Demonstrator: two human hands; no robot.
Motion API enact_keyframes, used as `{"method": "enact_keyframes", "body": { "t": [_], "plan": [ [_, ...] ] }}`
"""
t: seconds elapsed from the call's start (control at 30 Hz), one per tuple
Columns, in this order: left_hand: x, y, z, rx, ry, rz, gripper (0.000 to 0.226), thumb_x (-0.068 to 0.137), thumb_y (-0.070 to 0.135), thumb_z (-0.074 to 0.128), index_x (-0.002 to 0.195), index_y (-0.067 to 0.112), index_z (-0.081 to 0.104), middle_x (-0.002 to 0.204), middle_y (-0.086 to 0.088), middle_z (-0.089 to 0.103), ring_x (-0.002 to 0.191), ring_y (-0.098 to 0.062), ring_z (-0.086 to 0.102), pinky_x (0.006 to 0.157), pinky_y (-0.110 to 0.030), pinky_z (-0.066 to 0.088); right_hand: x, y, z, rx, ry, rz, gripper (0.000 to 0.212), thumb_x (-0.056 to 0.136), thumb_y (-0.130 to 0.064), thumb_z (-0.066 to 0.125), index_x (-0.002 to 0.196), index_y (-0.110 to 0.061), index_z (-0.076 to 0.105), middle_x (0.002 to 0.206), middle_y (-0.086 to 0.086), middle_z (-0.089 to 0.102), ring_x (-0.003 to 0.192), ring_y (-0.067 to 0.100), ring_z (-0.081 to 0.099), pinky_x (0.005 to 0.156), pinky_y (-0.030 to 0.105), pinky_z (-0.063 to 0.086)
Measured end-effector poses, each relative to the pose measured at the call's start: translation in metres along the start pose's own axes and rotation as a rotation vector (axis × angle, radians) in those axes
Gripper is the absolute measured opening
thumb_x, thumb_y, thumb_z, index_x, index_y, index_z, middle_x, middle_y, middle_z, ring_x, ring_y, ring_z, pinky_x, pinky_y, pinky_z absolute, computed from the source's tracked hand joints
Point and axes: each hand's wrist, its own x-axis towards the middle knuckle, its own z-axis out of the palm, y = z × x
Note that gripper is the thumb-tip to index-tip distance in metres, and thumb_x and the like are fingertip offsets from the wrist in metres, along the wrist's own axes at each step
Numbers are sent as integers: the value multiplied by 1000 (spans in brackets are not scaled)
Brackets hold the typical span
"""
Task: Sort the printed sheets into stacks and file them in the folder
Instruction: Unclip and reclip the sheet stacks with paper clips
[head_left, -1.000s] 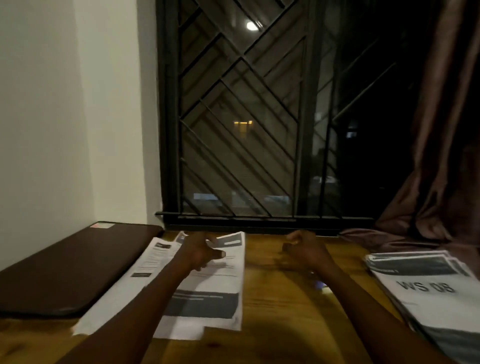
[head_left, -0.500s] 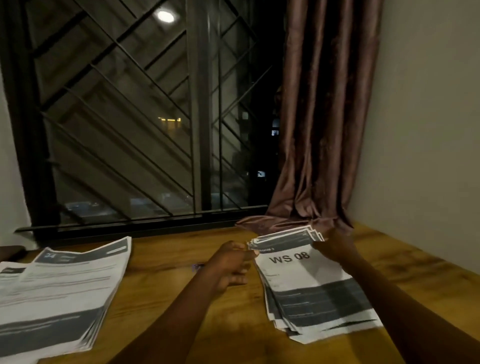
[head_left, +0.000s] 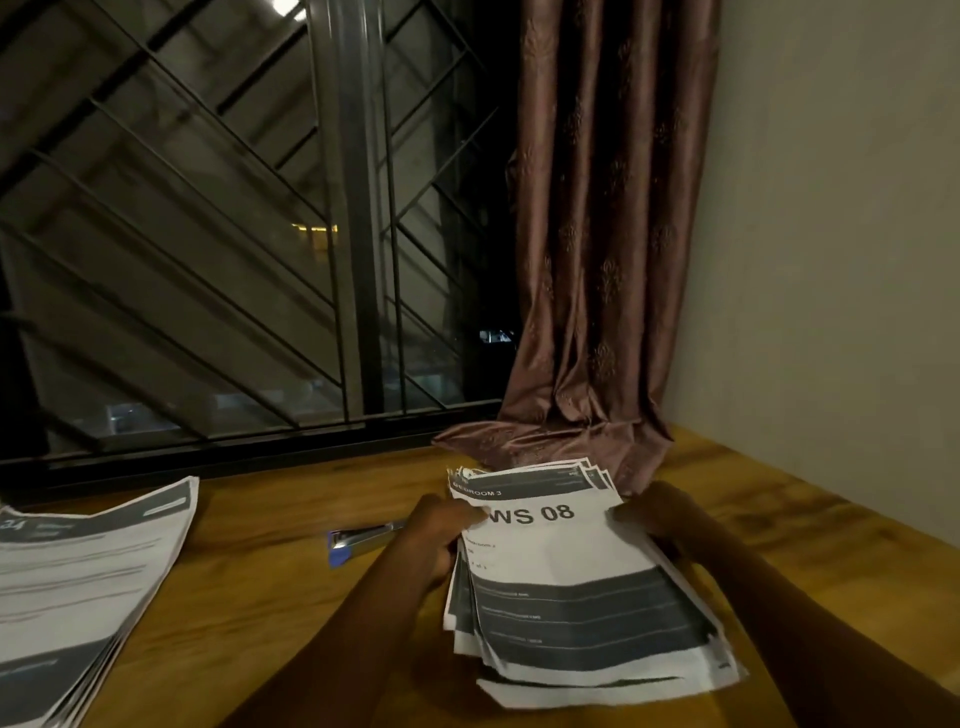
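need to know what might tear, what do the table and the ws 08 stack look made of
Table: probably wood or wood-look laminate, brown grain, faint sheen. WS 08 stack: thin matte printer paper, white with dark bands, edges fanned and curling.

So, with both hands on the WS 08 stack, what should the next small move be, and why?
Probably lift the top sheet off the WS 08 stack. The left hand pinches the left edge with its thumb on that sheet, the right hand touches the right edge, and the sheets below lie fanned and uneven.
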Motion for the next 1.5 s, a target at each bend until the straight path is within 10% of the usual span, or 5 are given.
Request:
{"method": "enact_keyframes", "body": {
  "t": [0.3, 0.43, 0.53, 0.87, 1.5],
  "plan": [
    [-1, 6, -1, -48, 3, 150, 33, 90, -11, 52, 119, 3, 59, 112, -20, 68, 95, -38, 67, 80, -48, 55, -6, -1, 6, 598, 18, -91, 65, 60, -64, 77, 106, -20, 64, 112, 7, 69, 97, 26, 67, 95, 47, 50],
    [-17, 32, -18, -122, -27, 289, 28, 90, -1, 58, 115, 10, 61, 102, -14, 72, 89, -33, 70, 75, -46, 58, -21, -20, -3, 1129, -438, -108, 35, 87, -25, 65, 119, -11, 60, 118, 15, 67, 105, 34, 65, 96, 50, 49],
    [-37, 53, -42, -56, -20, 412, 27, 88, 15, 68, 114, 10, 66, 105, -12, 73, 93, -33, 70, 87, -52, 55, -25, -57, 8, 1245, -506, -239, 83, 56, -30, 90, 128, -7, 55, 125, 16, 62, 117, 37, 57, 104, 55, 40],
    [-135, 129, -154, -49, 317, 821, 17, 81, 23, 74, 94, 28, 65, 102, 4, 73, 92, -16, 71, 82, -38, 57, -99, -229, 18, 1144, 9, -699, 25, 93, -15, 59, 117, -19, 60, 112, 2, 67, 99, 17, 65, 87, 33, 54],
    [-168, 115, -229, -18, 266, 771, 19, 88, 19, 65, 107, 20, 61, 90, 1, 76, 76, -15, 74, 55, -26, 57, -134, -271, 51, 1035, -69, -701, 20, 89, -17, 63, 88, -34, 53, 88, -14, 62, 79, 8, 63, 61, 20, 51]
  ]
}}
